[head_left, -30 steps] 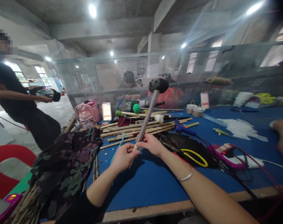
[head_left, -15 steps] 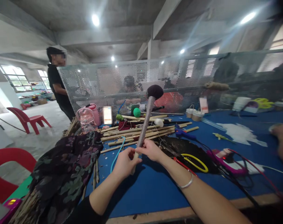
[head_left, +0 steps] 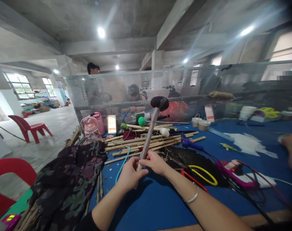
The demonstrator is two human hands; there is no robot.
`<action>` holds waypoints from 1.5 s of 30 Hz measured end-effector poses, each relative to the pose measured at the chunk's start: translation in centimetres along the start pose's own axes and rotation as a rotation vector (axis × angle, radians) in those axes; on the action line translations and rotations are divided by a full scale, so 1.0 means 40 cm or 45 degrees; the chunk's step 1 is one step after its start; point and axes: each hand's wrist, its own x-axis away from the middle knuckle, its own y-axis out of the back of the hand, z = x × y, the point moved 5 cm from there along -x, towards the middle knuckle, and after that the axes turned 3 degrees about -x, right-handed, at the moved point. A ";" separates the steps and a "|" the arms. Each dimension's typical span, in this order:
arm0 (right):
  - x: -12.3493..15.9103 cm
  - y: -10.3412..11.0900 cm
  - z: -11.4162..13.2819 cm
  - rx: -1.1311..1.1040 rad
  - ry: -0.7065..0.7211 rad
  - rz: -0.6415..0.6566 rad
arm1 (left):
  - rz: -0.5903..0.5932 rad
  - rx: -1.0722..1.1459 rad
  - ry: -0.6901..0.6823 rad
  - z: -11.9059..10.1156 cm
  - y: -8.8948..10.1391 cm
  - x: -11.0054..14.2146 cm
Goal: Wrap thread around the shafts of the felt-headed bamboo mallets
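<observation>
I hold a mallet-like stick (head_left: 149, 134) upright over the blue table (head_left: 160, 202); its shaft is wrapped grey and its top is a dark fuzzy ball (head_left: 159, 102). My left hand (head_left: 130, 173) is closed round the lower end of the shaft. My right hand (head_left: 154, 162) pinches the shaft just above it, a silver bangle on that wrist. Behind the hands lies a pile of bamboo sticks (head_left: 141, 141).
A dark floral cloth (head_left: 68, 183) lies at the left, with a pink bottle (head_left: 91, 126) beyond it. Yellow-handled scissors (head_left: 203, 170), a pink tool with cables (head_left: 234, 175) and white scraps (head_left: 249, 142) are on the right. People sit behind a perforated screen (head_left: 184, 89). Red chairs (head_left: 30, 128) stand at the left.
The view tilted up and turned, so hands and stick sit lower in frame. The person in black at the left walked away, now behind the screen. My grip on the stick is unchanged.
</observation>
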 end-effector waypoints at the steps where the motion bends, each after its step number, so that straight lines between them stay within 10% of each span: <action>1: -0.001 -0.003 -0.001 0.037 -0.006 -0.013 | -0.030 -0.081 -0.008 0.007 0.005 -0.003; 12: 0.018 0.002 0.037 -0.067 0.034 0.052 | 0.374 0.462 0.281 -0.002 -0.035 0.011; 21: 0.009 0.009 0.033 -0.008 0.058 -0.074 | -0.137 0.293 0.057 0.021 -0.024 0.007; 37: 0.030 0.013 0.059 -0.279 0.075 0.163 | 0.081 0.414 0.099 -0.023 -0.043 0.020; 45: 0.020 0.015 0.048 -0.208 0.070 0.009 | -0.129 0.390 0.060 -0.015 -0.021 0.012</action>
